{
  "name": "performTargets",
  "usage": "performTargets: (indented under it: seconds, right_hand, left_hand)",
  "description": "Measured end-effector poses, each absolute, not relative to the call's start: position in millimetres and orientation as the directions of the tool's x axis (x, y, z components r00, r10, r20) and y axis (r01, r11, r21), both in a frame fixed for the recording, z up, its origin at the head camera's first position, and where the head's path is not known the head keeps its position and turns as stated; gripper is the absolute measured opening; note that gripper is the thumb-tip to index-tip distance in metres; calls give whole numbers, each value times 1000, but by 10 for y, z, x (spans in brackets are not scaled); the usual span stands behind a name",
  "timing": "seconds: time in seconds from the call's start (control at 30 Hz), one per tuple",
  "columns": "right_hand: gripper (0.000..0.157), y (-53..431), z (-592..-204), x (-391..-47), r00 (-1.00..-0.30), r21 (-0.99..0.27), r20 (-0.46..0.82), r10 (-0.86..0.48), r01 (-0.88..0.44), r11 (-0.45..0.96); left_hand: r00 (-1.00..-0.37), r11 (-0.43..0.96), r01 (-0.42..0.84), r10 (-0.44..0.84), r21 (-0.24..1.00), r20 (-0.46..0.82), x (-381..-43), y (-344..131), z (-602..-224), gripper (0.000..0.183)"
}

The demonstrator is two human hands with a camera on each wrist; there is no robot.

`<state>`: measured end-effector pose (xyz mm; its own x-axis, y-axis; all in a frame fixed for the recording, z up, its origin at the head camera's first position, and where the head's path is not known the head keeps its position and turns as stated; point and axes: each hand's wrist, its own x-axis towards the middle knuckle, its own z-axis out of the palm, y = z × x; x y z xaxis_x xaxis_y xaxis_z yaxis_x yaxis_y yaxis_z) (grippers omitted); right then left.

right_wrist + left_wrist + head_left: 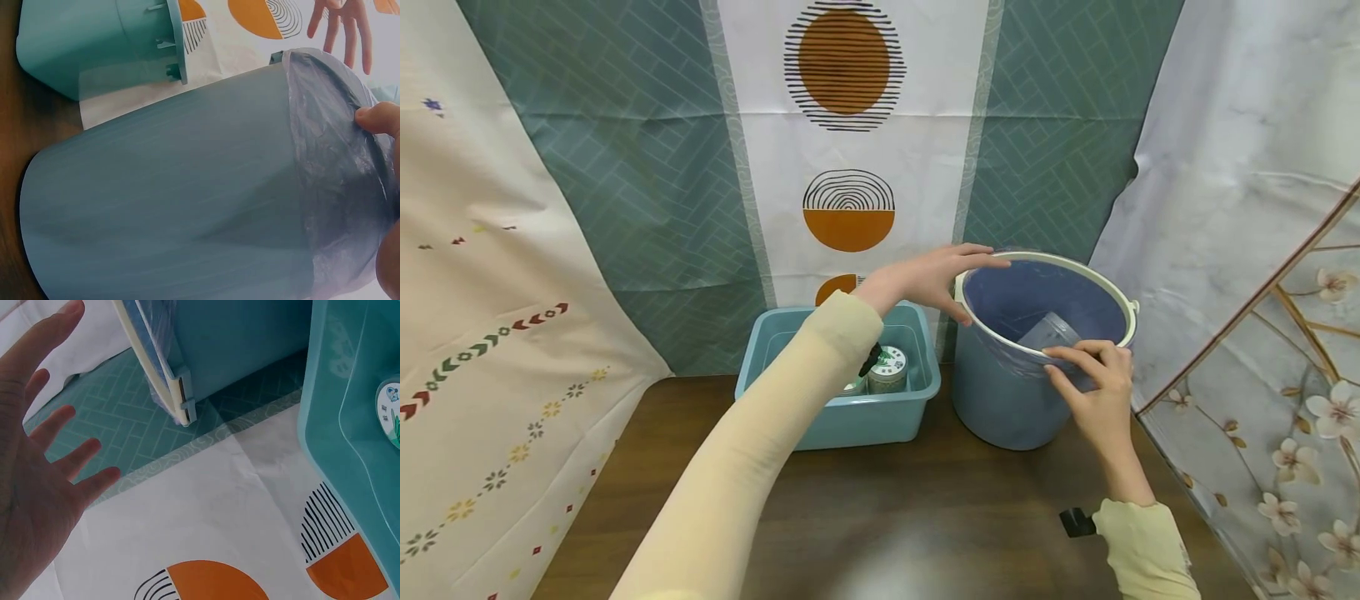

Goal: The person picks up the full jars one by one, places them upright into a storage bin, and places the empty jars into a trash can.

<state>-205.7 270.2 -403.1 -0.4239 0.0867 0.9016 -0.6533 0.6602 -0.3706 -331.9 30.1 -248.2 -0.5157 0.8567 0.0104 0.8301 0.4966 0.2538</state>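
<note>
A blue trash can [1011, 400] stands on the table, lined with a clear plastic bag [325, 162] under a cream rim ring [1093, 279]. Inside lies a clear plastic container [1051, 332], partly hidden by the near rim. My right hand [1097, 387] pinches the near rim; its thumb [375, 119] presses on the bag from outside. Beside the left part of the rim, my left hand [936, 279] hovers with fingers spread and holds nothing. In the left wrist view, a gap shows between that hand and the rim.
Left of the can, a teal plastic basin [865, 421] holds round lidded jars [887, 367], partly covered by my left arm. A patterned cloth [857, 150] hangs behind both. A marble-print sheet [1232, 292] borders the right side of the brown table [925, 517].
</note>
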Motion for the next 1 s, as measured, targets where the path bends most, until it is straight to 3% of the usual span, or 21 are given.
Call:
performTargets:
  seconds: [0.43, 0.77, 1.0]
  right_hand:
    - [34, 2845, -4130, -2166, -450, -372, 891, 64, -642, 670]
    - [31, 2779, -4009, -2063, -514, -400, 854, 76, -557, 728]
    - [42, 2528, -3941, -1887, -550, -439, 826, 120, -496, 749]
  left_hand:
    - [-507, 488, 842, 861, 231, 27, -3313, 131, -2560, 92]
    - [-511, 481, 840, 857, 251, 69, -3226, -149, -2682, 85]
    - [-564, 514, 813, 812, 274, 152, -3009, -432, -2865, 74]
